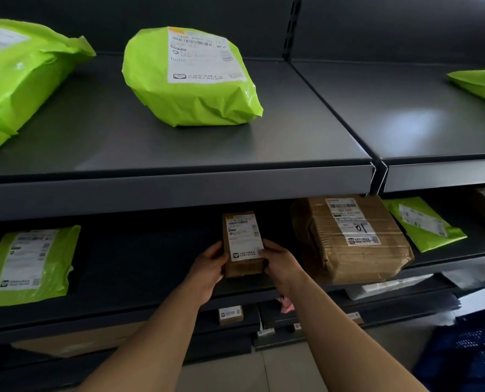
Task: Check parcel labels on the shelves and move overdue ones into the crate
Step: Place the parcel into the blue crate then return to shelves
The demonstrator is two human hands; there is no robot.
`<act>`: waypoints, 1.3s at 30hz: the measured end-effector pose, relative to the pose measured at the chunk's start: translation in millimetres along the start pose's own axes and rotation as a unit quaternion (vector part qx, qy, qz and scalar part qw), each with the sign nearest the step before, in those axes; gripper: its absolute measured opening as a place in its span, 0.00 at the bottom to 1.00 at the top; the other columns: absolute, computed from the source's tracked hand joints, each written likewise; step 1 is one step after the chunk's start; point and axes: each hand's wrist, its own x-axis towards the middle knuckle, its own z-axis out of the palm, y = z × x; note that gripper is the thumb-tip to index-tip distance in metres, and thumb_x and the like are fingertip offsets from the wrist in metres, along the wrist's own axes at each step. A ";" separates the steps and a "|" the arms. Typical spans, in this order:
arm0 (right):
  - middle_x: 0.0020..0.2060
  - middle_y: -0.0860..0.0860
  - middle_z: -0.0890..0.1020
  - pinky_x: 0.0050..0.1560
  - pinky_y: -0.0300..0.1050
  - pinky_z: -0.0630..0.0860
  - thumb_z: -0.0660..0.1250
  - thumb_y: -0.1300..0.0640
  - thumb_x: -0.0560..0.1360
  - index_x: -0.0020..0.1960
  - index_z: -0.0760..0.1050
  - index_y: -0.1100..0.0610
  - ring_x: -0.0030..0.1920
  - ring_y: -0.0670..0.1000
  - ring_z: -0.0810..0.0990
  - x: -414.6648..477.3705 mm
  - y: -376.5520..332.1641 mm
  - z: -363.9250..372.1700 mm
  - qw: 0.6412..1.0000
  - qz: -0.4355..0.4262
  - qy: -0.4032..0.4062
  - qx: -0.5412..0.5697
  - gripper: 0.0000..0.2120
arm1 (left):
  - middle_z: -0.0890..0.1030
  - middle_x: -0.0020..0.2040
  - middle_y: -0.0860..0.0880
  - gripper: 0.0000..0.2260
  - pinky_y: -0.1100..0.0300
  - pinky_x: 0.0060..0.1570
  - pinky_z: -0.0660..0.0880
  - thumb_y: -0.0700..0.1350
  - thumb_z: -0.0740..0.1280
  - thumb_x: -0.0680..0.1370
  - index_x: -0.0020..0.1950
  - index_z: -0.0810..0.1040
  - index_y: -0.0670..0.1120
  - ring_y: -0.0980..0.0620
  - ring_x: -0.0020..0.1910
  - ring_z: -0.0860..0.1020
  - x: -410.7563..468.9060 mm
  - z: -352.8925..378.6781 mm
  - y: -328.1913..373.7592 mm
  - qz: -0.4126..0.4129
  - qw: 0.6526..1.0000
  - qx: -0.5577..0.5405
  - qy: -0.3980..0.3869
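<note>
hands, left [209, 268] and right [281, 265], round box [242, 244] at shelf [150, 267]

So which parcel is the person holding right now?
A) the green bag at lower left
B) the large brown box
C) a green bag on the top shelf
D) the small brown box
D: the left hand and right hand hold the small brown box by its sides.

This is a parcel depot or pickup point. Dark metal shelves [179, 190] run in tiers, carrying green poly mailers [190, 80] and taped cardboard boxes [351, 239], each with a printed barcode label [204, 55]. A blue crate [467, 355] stands beside them.
</note>
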 end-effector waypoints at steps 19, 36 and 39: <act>0.55 0.51 0.83 0.64 0.47 0.73 0.62 0.65 0.78 0.59 0.80 0.53 0.58 0.50 0.80 -42.4 -66.4 -51.7 0.978 -0.150 0.126 -0.077 0.14 | 0.76 0.60 0.52 0.18 0.60 0.52 0.71 0.38 0.61 0.80 0.68 0.70 0.51 0.53 0.54 0.76 -1.9 66.7 19.1 0.137 0.986 0.048 0.085; 0.59 0.56 0.80 0.61 0.58 0.76 0.74 0.44 0.64 0.70 0.69 0.56 0.57 0.58 0.80 -5.3 -63.1 -257.4 0.979 -0.016 0.163 -0.119 0.38 | 0.80 0.57 0.47 0.21 0.45 0.58 0.75 0.43 0.67 0.78 0.69 0.70 0.55 0.45 0.54 0.79 4.3 217.3 -5.6 0.023 1.000 0.001 0.010; 0.55 0.55 0.81 0.56 0.55 0.78 0.74 0.49 0.70 0.64 0.71 0.54 0.54 0.57 0.80 -18.2 -64.1 -263.6 0.986 0.002 0.142 -0.085 0.26 | 0.80 0.56 0.48 0.23 0.46 0.56 0.75 0.42 0.67 0.77 0.70 0.68 0.57 0.46 0.53 0.79 -4.4 217.9 -16.5 0.039 0.998 0.004 0.046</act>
